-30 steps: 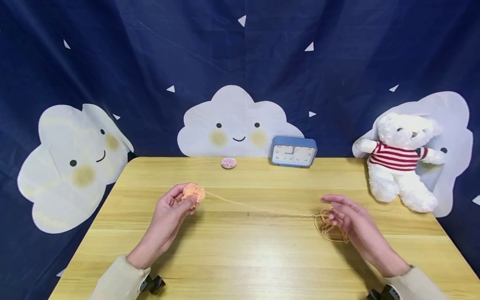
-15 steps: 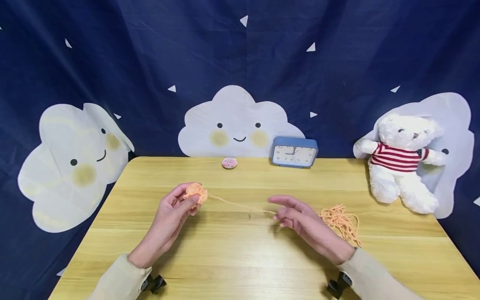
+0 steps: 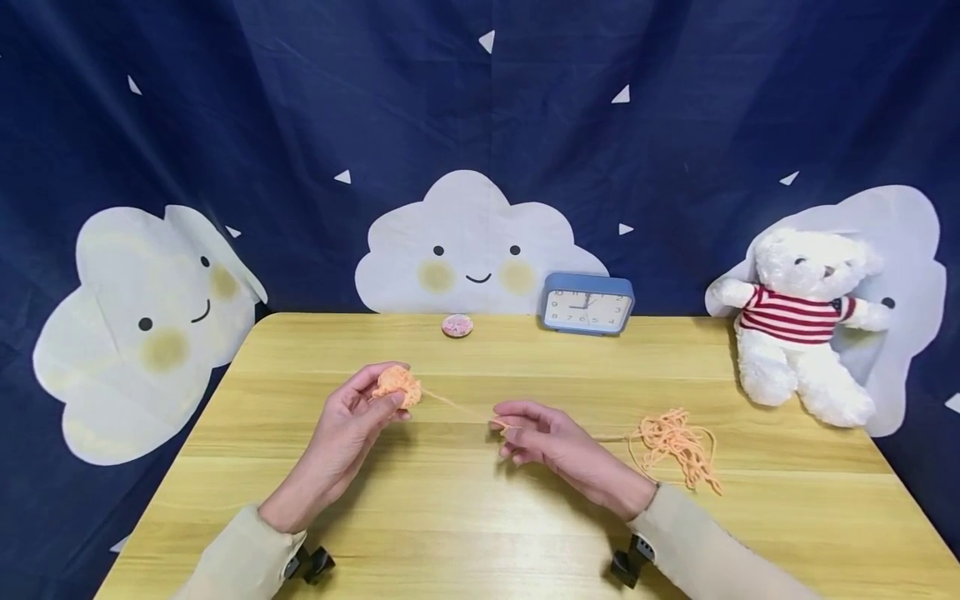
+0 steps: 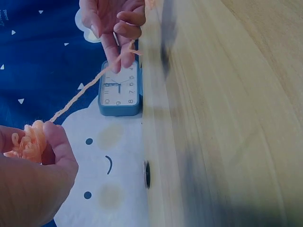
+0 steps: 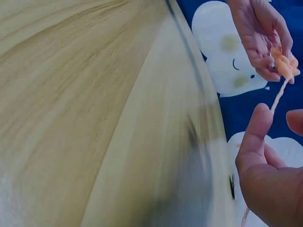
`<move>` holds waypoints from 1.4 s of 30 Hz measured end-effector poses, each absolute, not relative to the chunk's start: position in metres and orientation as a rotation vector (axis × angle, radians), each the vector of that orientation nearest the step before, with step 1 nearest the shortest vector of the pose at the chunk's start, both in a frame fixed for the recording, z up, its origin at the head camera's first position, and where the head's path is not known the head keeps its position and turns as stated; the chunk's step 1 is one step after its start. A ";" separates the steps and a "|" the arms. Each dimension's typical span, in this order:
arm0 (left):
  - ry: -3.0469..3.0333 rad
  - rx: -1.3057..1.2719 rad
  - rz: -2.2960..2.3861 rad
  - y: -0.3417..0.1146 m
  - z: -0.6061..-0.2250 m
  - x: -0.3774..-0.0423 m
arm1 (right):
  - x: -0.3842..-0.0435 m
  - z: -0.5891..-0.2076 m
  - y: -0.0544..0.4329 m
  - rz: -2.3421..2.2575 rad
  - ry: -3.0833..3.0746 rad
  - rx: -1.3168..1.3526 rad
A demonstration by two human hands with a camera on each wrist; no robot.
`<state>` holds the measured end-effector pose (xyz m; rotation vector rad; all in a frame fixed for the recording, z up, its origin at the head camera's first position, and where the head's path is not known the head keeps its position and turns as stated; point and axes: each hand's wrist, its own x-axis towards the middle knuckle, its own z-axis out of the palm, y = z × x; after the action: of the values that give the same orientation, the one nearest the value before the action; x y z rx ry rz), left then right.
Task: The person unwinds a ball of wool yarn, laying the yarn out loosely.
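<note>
Above table (image 3: 480, 508), gripping ball (image 3: 397, 386) in left hand (image 3: 347, 429), strand (image 4: 80, 93) in loosely curled right hand (image 3: 546, 437), with pile (image 3: 677, 444) at its three o'clock.

The yarn (image 3: 397, 383) looks matt and fibrous, the wooden tabletop (image 3: 480, 521) glossy.

You've got orange yarn in three parts. A small crumpled wad (image 3: 397, 385) sits pinched between thumb and fingers of your left hand (image 3: 352, 421), held up over the table (image 3: 465, 517). From it a twisted strand (image 3: 450, 403) runs fairly straight, slanting down to the fingertips of your right hand (image 3: 551, 442); whether you're pinching it there, can't tell. Past that hand, the yarn continues to a loose, tangled pile (image 3: 675, 442) lying flat on the table's right side, loops spilling out at its edges.
</note>
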<state>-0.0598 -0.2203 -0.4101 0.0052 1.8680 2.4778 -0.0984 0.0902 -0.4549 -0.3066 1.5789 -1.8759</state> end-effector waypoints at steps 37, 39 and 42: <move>1.719 0.083 2.585 -0.230 -0.418 -0.060 | -0.089 -0.438 0.179 -2.061 1.722 -0.051; 1.702 0.089 2.606 -0.230 -0.419 -0.060 | -0.088 -0.438 0.185 -2.080 1.714 -0.035; 1.694 0.063 2.636 -0.230 -0.420 -0.060 | -0.087 -0.439 0.195 -2.099 1.696 -0.006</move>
<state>-0.0599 -0.2304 -0.4196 0.0634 1.6945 2.6360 -0.0875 0.1947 -0.4391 -0.0065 1.6957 -2.0995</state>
